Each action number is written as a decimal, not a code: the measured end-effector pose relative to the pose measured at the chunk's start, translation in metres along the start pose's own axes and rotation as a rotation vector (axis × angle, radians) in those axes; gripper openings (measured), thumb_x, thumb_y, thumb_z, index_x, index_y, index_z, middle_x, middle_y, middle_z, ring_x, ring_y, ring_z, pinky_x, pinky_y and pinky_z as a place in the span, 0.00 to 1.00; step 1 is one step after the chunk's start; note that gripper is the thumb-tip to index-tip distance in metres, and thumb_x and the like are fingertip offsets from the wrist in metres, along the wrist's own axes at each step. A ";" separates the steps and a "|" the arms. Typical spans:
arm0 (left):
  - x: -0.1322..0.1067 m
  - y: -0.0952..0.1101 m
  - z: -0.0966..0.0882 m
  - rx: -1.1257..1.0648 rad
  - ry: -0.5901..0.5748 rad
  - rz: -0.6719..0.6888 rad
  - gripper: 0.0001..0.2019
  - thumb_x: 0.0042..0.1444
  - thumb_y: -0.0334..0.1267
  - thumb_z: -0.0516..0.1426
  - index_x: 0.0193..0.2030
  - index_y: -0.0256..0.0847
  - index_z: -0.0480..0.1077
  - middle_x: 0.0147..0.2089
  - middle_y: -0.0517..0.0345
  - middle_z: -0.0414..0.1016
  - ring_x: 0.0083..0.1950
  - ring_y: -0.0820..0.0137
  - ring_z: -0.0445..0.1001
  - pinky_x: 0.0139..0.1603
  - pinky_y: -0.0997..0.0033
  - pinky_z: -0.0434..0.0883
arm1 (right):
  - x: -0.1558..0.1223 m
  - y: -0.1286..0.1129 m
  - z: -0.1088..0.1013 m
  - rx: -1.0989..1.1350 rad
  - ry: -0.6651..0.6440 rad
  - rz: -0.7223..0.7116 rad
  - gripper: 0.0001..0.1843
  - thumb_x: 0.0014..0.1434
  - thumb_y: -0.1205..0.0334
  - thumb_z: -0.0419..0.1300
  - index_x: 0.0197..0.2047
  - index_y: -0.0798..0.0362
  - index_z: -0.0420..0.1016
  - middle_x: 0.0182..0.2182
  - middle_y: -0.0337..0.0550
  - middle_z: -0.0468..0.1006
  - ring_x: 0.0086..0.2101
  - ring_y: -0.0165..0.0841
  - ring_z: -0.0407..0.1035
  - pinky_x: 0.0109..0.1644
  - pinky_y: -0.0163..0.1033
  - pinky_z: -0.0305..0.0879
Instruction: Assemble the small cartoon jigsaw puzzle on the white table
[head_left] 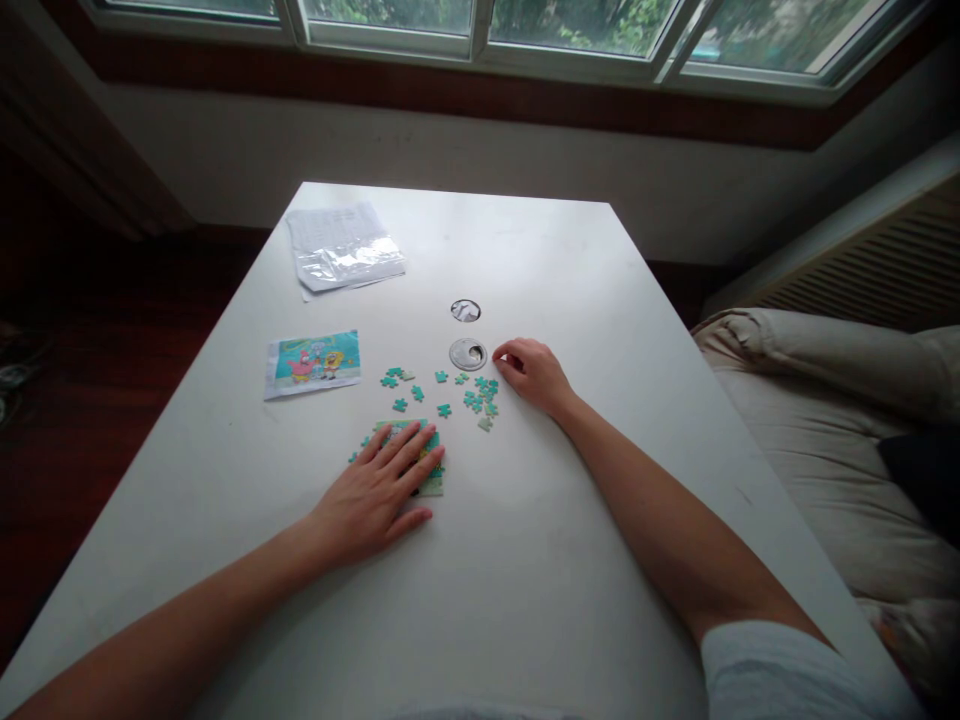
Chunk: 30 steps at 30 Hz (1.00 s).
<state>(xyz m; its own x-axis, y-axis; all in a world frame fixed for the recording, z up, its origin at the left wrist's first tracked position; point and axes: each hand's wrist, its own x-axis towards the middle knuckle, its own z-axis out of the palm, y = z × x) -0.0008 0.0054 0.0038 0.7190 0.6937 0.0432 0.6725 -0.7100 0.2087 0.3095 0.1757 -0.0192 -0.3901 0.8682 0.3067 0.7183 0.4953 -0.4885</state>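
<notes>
My left hand (377,492) lies flat with its fingers spread over a partly joined jigsaw puzzle (431,486). The hand hides much of the puzzle's picture; green and teal edges show around the fingers. To the right, my right hand (534,372) rests on its side on the table, fingers curled and the thumb close to the index fingertip. What is between those tips, if anything, I cannot make out. Beside it lies a cluster of loose teal and green puzzle pieces (486,392). Several more puzzle pieces (418,394) are scattered just beyond the joined part.
A picture sheet with cartoon figures (315,362) lies at the left of the white table (570,560). Clear plastic over papers (345,250) sits at the far left corner. A round grey cap (466,354) and a round hole (466,311) are mid-table. A cushioned seat (795,430) stands right.
</notes>
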 end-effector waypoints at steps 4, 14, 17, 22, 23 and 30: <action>0.003 -0.005 -0.004 -0.095 0.084 -0.014 0.30 0.69 0.46 0.51 0.75 0.44 0.51 0.77 0.49 0.50 0.77 0.56 0.48 0.76 0.47 0.47 | 0.000 0.000 0.000 0.001 -0.004 0.002 0.06 0.62 0.63 0.59 0.40 0.50 0.78 0.29 0.40 0.73 0.32 0.35 0.64 0.42 0.41 0.58; 0.007 -0.010 -0.006 -0.213 0.268 -0.080 0.17 0.60 0.27 0.51 0.54 0.42 0.70 0.61 0.50 0.72 0.67 0.60 0.65 0.73 0.47 0.57 | 0.001 -0.003 -0.001 -0.008 -0.001 0.002 0.06 0.62 0.64 0.59 0.39 0.50 0.78 0.28 0.40 0.73 0.32 0.35 0.64 0.41 0.40 0.58; 0.007 -0.010 -0.006 -0.196 0.250 -0.074 0.14 0.61 0.31 0.54 0.53 0.44 0.70 0.59 0.51 0.73 0.65 0.59 0.66 0.73 0.46 0.57 | 0.000 -0.002 -0.001 -0.003 0.004 0.004 0.06 0.62 0.64 0.59 0.39 0.50 0.78 0.29 0.41 0.73 0.32 0.35 0.64 0.41 0.40 0.59; 0.006 -0.017 -0.003 -0.142 0.233 -0.113 0.16 0.62 0.34 0.56 0.57 0.44 0.69 0.62 0.51 0.71 0.65 0.58 0.66 0.72 0.44 0.57 | -0.003 -0.006 -0.001 0.004 0.048 0.009 0.07 0.62 0.63 0.58 0.39 0.50 0.77 0.29 0.41 0.75 0.32 0.35 0.65 0.42 0.41 0.60; 0.006 -0.018 -0.003 -0.138 0.234 -0.121 0.16 0.62 0.34 0.56 0.57 0.44 0.69 0.62 0.51 0.71 0.65 0.58 0.66 0.72 0.44 0.57 | -0.003 -0.008 -0.001 0.005 0.051 0.008 0.07 0.62 0.63 0.58 0.39 0.50 0.77 0.29 0.41 0.75 0.32 0.35 0.65 0.42 0.41 0.60; 0.005 -0.019 -0.003 -0.133 0.230 -0.130 0.17 0.63 0.33 0.54 0.58 0.45 0.69 0.62 0.50 0.70 0.65 0.58 0.66 0.72 0.44 0.58 | -0.005 -0.015 0.001 0.058 0.044 0.034 0.07 0.62 0.62 0.58 0.40 0.50 0.78 0.29 0.41 0.75 0.31 0.35 0.65 0.39 0.40 0.61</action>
<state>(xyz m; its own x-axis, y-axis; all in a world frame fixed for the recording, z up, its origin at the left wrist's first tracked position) -0.0105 0.0225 0.0029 0.5596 0.7976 0.2249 0.7166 -0.6021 0.3521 0.3004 0.1640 -0.0147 -0.3396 0.8830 0.3242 0.6954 0.4677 -0.5456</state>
